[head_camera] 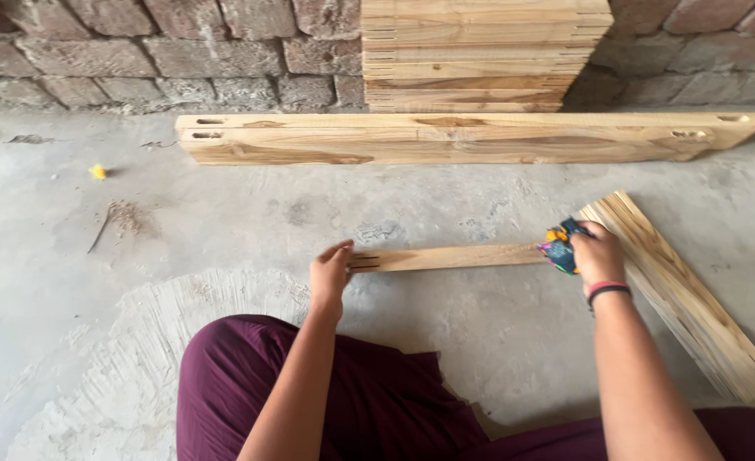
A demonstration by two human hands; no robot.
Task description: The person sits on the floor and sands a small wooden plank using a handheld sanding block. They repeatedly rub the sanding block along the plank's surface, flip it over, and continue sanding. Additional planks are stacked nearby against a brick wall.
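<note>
The left hand (330,271) is pinning one end of the slotted wooden slat (446,257). The right hand (597,250) is gripping a colourful cloth pad (558,246) on the far end; progress is unclear.

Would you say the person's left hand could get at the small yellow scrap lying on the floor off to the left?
Probably yes. The left hand holds the end of the wooden slat, and only bare floor lies between it and the yellow scrap; it looks like a long stretch, though.
</note>
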